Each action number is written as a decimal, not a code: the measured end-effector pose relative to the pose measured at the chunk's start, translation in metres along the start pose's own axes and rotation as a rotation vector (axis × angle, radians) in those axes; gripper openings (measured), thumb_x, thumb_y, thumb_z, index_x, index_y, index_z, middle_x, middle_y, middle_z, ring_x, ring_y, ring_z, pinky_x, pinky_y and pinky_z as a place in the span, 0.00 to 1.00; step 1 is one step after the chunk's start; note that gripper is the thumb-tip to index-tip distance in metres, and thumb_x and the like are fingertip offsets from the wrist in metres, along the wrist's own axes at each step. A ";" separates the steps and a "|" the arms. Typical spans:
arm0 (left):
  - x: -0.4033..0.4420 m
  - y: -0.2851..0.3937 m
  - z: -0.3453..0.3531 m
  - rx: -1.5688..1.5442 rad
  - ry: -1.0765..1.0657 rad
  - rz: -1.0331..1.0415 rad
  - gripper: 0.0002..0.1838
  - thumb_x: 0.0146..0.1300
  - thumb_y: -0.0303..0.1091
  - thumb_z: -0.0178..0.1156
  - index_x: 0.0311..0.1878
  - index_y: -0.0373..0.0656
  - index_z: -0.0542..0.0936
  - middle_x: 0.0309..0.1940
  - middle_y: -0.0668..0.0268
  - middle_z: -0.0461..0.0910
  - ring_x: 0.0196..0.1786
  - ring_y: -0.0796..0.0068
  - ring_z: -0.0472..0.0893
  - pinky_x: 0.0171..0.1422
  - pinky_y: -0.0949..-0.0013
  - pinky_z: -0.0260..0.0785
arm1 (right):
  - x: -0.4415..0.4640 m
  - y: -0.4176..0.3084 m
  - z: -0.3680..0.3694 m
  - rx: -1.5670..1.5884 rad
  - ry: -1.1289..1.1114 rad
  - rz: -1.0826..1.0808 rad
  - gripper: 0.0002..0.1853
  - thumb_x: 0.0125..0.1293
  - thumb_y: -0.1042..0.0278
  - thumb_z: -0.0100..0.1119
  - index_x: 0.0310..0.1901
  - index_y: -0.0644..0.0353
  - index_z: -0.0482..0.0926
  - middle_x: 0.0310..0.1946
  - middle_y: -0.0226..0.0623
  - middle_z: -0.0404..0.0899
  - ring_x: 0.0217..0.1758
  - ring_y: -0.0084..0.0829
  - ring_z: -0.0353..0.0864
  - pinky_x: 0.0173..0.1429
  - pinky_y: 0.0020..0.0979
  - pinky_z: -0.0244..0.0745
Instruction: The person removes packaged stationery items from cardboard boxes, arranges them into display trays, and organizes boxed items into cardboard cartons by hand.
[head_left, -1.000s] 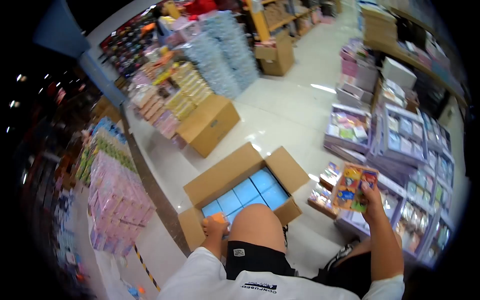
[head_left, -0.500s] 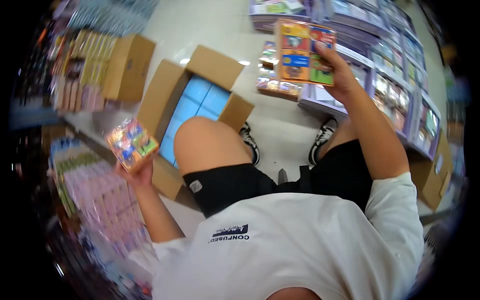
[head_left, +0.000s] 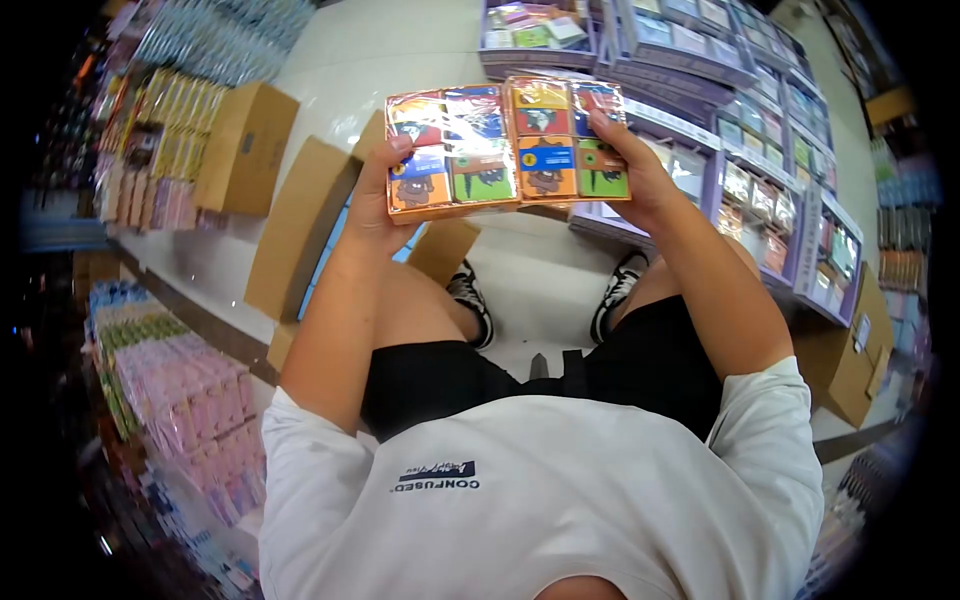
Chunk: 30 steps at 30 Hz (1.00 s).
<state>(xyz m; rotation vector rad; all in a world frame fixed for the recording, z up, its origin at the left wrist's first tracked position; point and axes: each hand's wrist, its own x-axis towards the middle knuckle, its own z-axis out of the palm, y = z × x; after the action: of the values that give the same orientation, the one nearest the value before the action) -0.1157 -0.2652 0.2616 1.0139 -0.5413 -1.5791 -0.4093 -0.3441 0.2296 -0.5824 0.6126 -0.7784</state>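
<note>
Two shrink-wrapped packs with bright cartoon panels in orange, blue, red and green are held side by side in front of me, their inner edges touching. My left hand (head_left: pixel 382 190) grips the left pack (head_left: pixel 450 155) by its outer edge, thumb on top. On the other side, my right hand (head_left: pixel 635 165) is closed on the right pack (head_left: pixel 545 140), its thumb pressing the upper corner. Glossy film on both packs throws back the light. The fingers beneath the packs are mostly hidden.
Below my left arm stands an open cardboard box (head_left: pixel 300 235) with blue contents, partly covered. Purple display trays (head_left: pixel 745 185) of small packets line the right. Another carton (head_left: pixel 245 150) and stacked pink packs (head_left: pixel 190 390) are at the left. My shoes (head_left: pixel 470 305) rest on the floor.
My left hand has swung up and to the right with its pack, meeting the other one. The right hand has moved slightly left and down. The small packs seen behind it are now out of sight.
</note>
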 end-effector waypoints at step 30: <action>0.271 -0.277 -0.190 0.712 0.332 -0.355 0.29 0.61 0.36 0.59 0.66 0.37 0.73 0.48 0.51 0.84 0.49 0.59 0.86 0.51 0.56 0.81 | 0.214 0.148 -0.156 -1.279 0.585 0.463 0.36 0.64 0.72 0.67 0.72 0.67 0.64 0.75 0.71 0.53 0.71 0.65 0.72 0.73 0.47 0.75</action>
<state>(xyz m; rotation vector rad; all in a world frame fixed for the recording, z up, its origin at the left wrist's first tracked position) -0.1114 -0.4145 -0.1425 1.9592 -0.7388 -1.4912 -0.3293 -0.4640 -0.0374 -1.3130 1.7486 0.0014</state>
